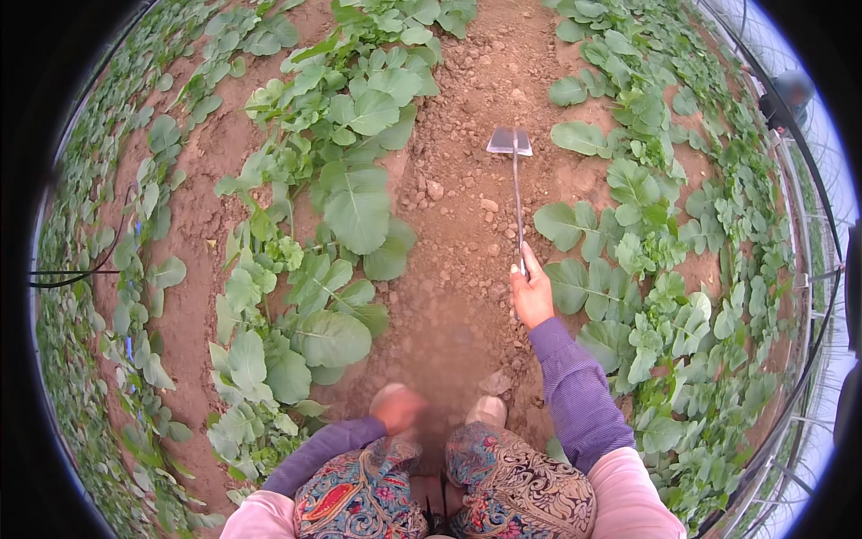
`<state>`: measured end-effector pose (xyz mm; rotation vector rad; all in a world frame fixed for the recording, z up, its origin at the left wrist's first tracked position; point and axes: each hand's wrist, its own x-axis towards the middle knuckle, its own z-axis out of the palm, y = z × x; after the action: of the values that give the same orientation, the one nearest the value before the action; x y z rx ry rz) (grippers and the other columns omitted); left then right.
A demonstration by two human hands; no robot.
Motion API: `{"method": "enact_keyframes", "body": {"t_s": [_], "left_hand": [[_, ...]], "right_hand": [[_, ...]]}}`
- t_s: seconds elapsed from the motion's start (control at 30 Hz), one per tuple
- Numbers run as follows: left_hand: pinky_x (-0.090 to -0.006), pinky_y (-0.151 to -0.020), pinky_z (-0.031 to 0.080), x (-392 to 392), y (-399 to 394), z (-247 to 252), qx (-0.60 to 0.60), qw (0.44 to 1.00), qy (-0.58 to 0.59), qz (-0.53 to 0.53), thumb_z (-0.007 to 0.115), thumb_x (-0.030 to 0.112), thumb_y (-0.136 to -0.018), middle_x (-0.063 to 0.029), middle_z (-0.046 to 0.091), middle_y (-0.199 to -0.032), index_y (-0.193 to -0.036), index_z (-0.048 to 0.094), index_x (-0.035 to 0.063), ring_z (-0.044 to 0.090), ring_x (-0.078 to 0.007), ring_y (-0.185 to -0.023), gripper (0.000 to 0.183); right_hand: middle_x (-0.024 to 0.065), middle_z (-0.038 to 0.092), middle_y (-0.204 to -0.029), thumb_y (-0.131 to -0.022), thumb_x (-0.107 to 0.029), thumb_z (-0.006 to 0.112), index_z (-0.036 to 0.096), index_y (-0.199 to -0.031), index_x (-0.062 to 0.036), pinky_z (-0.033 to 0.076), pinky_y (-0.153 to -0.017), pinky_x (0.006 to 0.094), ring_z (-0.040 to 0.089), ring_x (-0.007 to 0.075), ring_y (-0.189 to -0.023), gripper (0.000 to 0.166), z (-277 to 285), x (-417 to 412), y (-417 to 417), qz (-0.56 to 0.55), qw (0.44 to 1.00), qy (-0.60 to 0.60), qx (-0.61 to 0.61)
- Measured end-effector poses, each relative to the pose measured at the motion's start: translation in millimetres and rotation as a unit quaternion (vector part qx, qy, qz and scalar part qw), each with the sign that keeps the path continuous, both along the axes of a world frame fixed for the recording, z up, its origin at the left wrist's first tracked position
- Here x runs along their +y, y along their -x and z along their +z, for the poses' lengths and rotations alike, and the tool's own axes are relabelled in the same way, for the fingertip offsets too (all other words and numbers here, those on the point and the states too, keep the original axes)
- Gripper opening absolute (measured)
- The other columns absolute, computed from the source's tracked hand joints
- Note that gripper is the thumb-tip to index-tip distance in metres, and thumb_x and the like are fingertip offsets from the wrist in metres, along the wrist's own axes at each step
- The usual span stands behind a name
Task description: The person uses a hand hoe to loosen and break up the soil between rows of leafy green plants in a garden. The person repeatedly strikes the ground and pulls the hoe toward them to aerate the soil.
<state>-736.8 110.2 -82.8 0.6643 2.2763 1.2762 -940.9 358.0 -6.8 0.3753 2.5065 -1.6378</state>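
My right hand is closed around the handle of a small hoe, its arm stretched forward over the soil path. The flat metal blade lies at the far end of the thin shaft, on or just above the crumbly brown soil. Near my left knee, my left hand is blurred; its fingers cannot be made out. A shoe shows below each knee, and a pale clod lies just beyond the right one.
Rows of leafy green plants line the left side of the path, with more plants on the right. A black hose or cable crosses the far left. Beyond the greenhouse frame at right, another person is partly visible.
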Motion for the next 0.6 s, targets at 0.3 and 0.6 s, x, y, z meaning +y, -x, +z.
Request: {"method": "enact_keyframes", "body": {"t_s": [0.3,0.6], "left_hand": [[-0.0394,-0.071,0.04,-2,0,-2,0.02,1.0,-0.002,0.018,0.048,0.015,-0.065,-0.0091,0.058,-0.084,-0.085,0.06,0.0124,0.052,-0.0283,-0.079,0.023],[-0.0395,-0.068,0.04,0,1,1,0.021,1.0,-0.005,0.01,0.048,0.014,-0.066,-0.0088,0.058,-0.082,-0.085,0.059,0.0118,0.052,-0.0285,-0.077,0.022]], "right_hand": [[0.0207,0.057,-0.077,-0.076,-0.014,0.05,0.035,-0.123,-0.0151,0.042,-0.066,0.0412,0.055,0.0351,-0.073,0.05,36,-8,18,0.051,0.986,-0.151,0.055],[0.0192,0.055,-0.072,-0.074,-0.012,0.052,0.037,-0.122,-0.017,0.043,-0.066,0.0419,0.055,0.0345,-0.071,0.05,24,4,2,0.058,0.97,-0.232,0.034]]}}
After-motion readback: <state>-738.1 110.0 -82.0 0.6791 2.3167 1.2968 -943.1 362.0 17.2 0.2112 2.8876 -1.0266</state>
